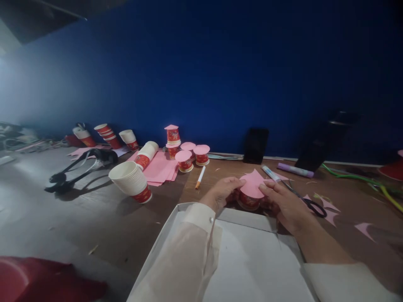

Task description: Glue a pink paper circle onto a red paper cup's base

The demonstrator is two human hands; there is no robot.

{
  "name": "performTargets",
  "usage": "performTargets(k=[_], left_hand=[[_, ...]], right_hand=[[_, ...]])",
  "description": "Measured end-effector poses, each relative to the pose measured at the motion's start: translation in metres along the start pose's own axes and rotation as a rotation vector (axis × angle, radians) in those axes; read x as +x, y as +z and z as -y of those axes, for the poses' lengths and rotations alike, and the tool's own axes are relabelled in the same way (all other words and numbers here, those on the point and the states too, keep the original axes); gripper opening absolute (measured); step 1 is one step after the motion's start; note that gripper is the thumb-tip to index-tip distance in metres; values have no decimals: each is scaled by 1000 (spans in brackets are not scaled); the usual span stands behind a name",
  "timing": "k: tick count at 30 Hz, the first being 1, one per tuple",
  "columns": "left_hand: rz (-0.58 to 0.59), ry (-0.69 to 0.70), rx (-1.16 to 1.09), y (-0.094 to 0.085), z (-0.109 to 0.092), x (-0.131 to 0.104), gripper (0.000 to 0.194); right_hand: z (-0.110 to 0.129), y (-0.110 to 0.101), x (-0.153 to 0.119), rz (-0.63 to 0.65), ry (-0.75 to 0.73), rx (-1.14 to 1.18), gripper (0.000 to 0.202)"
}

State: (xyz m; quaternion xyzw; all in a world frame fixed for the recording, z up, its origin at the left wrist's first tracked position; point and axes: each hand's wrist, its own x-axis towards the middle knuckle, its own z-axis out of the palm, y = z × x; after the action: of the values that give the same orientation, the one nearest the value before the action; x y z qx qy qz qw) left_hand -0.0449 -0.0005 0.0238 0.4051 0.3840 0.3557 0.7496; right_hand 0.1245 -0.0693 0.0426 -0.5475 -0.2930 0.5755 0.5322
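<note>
A piece of pink paper (252, 184) with a pointed top edge lies over an upside-down red paper cup (249, 202). My left hand (224, 191) holds the paper's left edge, its thumb on top and its other fingers partly hidden beside the cup. On the other side my right hand (281, 201) grips the right edge in the same way. A pair of scissors (315, 207) with black handles lies to the right of my right hand, among pink paper scraps (364, 229). Just beyond are a glue stick (270, 173) and a purple tube (295, 170).
A white box lid (248, 260) sits in front of me, under my forearms. Left of it are a stack of paper cups (129, 180), pink paper sheets (160, 167), several pink-topped cups (184, 161), an orange-and-white pen (200, 177) and a black strap-like object (82, 167). A blue wall stands behind.
</note>
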Motion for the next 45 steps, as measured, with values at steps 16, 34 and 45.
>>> performTargets(k=[16, 34, 45], left_hand=[[-6, 25, 9, -1, 4, 4, 50], [-5, 18, 8, 0, 3, 4, 46], [-6, 18, 5, 0, 3, 5, 43]], right_hand=[[-4, -4, 3, 50, -42, -41, 36], [-5, -5, 6, 67, -10, -18, 39], [-7, -7, 9, 70, -34, 23, 40]])
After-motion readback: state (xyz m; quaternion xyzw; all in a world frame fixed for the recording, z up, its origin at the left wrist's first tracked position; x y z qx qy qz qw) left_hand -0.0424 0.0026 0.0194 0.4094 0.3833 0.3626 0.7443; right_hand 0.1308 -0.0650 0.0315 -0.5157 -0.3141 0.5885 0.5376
